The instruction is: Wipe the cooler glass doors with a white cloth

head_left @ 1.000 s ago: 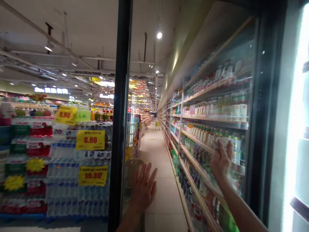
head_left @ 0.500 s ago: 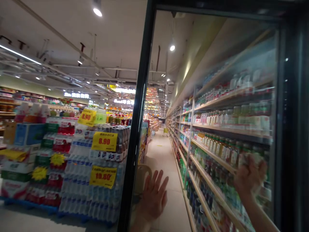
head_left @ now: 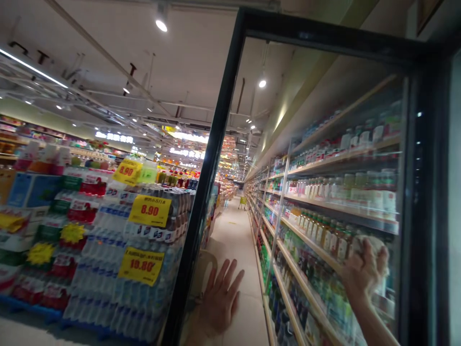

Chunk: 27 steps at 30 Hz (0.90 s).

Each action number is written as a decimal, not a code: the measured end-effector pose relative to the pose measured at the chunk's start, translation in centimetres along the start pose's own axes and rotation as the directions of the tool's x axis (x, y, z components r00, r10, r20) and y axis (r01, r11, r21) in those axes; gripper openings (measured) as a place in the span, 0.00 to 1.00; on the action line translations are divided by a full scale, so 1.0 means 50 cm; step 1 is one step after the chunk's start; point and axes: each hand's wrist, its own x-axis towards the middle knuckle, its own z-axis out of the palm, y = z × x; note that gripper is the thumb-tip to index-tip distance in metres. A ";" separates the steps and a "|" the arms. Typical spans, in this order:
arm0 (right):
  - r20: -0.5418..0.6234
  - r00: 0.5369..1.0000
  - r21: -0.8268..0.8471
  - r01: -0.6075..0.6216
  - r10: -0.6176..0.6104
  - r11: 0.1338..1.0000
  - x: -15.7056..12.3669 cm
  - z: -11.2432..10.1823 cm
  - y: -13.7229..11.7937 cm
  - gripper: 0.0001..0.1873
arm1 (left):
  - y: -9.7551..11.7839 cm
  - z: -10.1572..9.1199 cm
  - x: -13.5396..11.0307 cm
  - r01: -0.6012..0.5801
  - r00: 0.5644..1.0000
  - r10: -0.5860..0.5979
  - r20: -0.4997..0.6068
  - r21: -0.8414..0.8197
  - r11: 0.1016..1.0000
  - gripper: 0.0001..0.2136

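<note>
An open glass cooler door with a black frame (head_left: 212, 158) stands edge-on in front of me. My left hand (head_left: 220, 299) lies flat on the glass near its lower left, fingers spread. My right hand (head_left: 362, 271) is closed on a crumpled pale cloth (head_left: 376, 244) and presses it against the glass at the right. Through the pane I see shelves of bottled drinks (head_left: 324, 230) along the aisle.
Stacked packs of bottled water with yellow price signs (head_left: 149, 210) fill the left side. A tiled aisle (head_left: 234, 235) runs away between this stack and the long drink shelving. A small yellow cart (head_left: 243, 200) stands far down it. The cooler body's dark frame (head_left: 421, 202) is at the right.
The view has swung to the left and tilted. My right hand with the cloth has moved rightward and down on the glass. My left hand stays flat on the pane.
</note>
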 end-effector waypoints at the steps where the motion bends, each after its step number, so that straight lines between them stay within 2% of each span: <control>1: -0.041 0.999 -0.003 -0.027 0.026 1.000 0.006 0.006 -0.008 0.27 | 0.001 -0.001 0.001 0.005 1.000 -0.005 -0.008 -0.011 1.000 0.21; 2: -0.058 0.998 -0.006 -0.002 0.001 1.000 0.000 0.009 -0.027 0.26 | 0.002 -0.002 0.002 0.011 1.000 -0.011 -0.016 -0.020 1.000 0.21; 3: -0.039 0.996 -0.005 0.076 -0.076 0.997 -0.018 0.010 -0.053 0.25 | 0.002 -0.003 0.003 0.013 1.000 -0.014 -0.020 -0.023 1.000 0.20; 4: 0.029 0.981 0.008 0.194 -0.194 0.981 -0.046 0.008 -0.084 0.25 | 0.001 -0.004 0.004 0.008 1.000 -0.008 -0.018 -0.019 1.000 0.21; 5: 0.115 0.939 0.034 0.323 -0.324 0.946 -0.079 0.002 -0.116 0.25 | 0.001 -0.005 0.004 0.000 1.000 0.000 -0.009 -0.008 1.000 0.21; 6: 0.208 0.866 0.075 0.450 -0.455 0.890 -0.113 -0.005 -0.145 0.25 | 0.000 -0.006 0.005 -0.009 1.000 0.009 0.002 0.004 1.000 0.21; 8: 0.363 0.654 0.195 0.642 -0.663 0.741 -0.165 -0.021 -0.182 0.27 | -0.001 -0.009 0.005 -0.017 1.000 0.016 0.013 0.014 1.000 0.22; 9: 0.395 0.583 0.238 0.682 -0.710 0.692 -0.174 -0.027 -0.187 0.28 | -0.002 -0.010 0.005 -0.018 1.000 0.018 0.012 0.015 1.000 0.21; 10: 0.391 0.570 0.248 0.690 -0.722 0.680 -0.171 -0.029 -0.185 0.28 | -0.002 -0.011 0.005 -0.017 1.000 0.017 0.011 0.016 1.000 0.21; 11: 0.361 0.618 0.224 0.669 -0.698 0.708 -0.156 -0.027 -0.177 0.28 | -0.002 -0.012 0.005 -0.016 1.000 0.016 0.011 0.016 1.000 0.21; 13: 0.223 0.816 0.122 0.520 -0.534 0.846 -0.104 -0.013 -0.155 0.26 | 0.000 -0.013 0.004 -0.013 1.000 0.013 0.012 0.019 1.000 0.20; 14: 0.144 0.893 0.084 0.419 -0.427 0.904 -0.077 -0.004 -0.149 0.26 | 0.001 -0.013 0.004 -0.010 1.000 0.010 0.012 0.021 1.000 0.20; 15: 0.083 0.937 0.066 0.334 -0.339 0.940 -0.055 0.005 -0.149 0.26 | 0.002 -0.013 0.003 -0.008 1.000 0.007 0.007 0.023 1.000 0.20; 16: 0.052 0.956 0.060 0.285 -0.288 0.957 -0.044 0.011 -0.156 0.26 | 0.003 -0.013 0.002 -0.008 1.000 0.007 0.004 0.025 1.000 0.20; 17: 0.054 0.958 0.061 0.277 -0.280 0.959 -0.046 0.015 -0.171 0.25 | 0.004 -0.012 0.001 -0.010 1.000 0.010 0.005 0.027 1.000 0.20; 18: 0.086 0.940 0.074 0.325 -0.330 0.943 -0.061 0.015 -0.191 0.25 | 0.004 -0.011 0.000 -0.010 1.000 0.009 0.009 0.030 1.000 0.21; 19: 0.152 0.890 0.103 0.418 -0.430 0.902 -0.085 0.011 -0.214 0.24 | 0.005 -0.010 -0.002 -0.010 1.000 0.009 0.015 0.033 0.999 0.21; 20: 0.223 0.804 0.156 0.529 -0.551 0.834 -0.114 0.006 -0.238 0.24 | 0.005 -0.009 -0.004 -0.010 1.000 0.009 0.021 0.036 0.999 0.22; 22: 0.302 0.590 0.291 0.691 -0.749 0.661 -0.166 -0.005 -0.274 0.25 | 0.004 -0.006 -0.008 -0.006 1.000 0.005 0.020 0.042 0.999 0.24; 23: 0.310 0.519 0.338 0.723 -0.796 0.603 -0.177 -0.008 -0.282 0.25 | 0.003 -0.004 -0.010 -0.008 1.000 0.007 0.017 0.047 0.999 0.24; 24: 0.308 0.500 0.351 0.730 -0.809 0.586 -0.175 -0.009 -0.280 0.25 | 0.002 -0.004 -0.011 -0.010 1.000 0.009 0.016 0.053 0.999 0.24; 25: 0.304 0.535 0.325 0.720 -0.788 0.614 -0.158 -0.006 -0.269 0.23 | 0.002 -0.003 -0.012 -0.013 1.000 0.012 0.018 0.056 0.998 0.25; 26: 0.297 0.606 0.267 0.689 -0.738 0.674 -0.129 0.000 -0.250 0.21 | 0.002 -0.003 -0.012 -0.016 1.000 0.014 0.022 0.056 0.998 0.24; 27: 0.280 0.696 0.188 0.635 -0.661 0.749 -0.091 0.009 -0.226 0.19 | 0.003 -0.004 -0.012 -0.015 1.000 0.013 0.021 0.054 0.998 0.24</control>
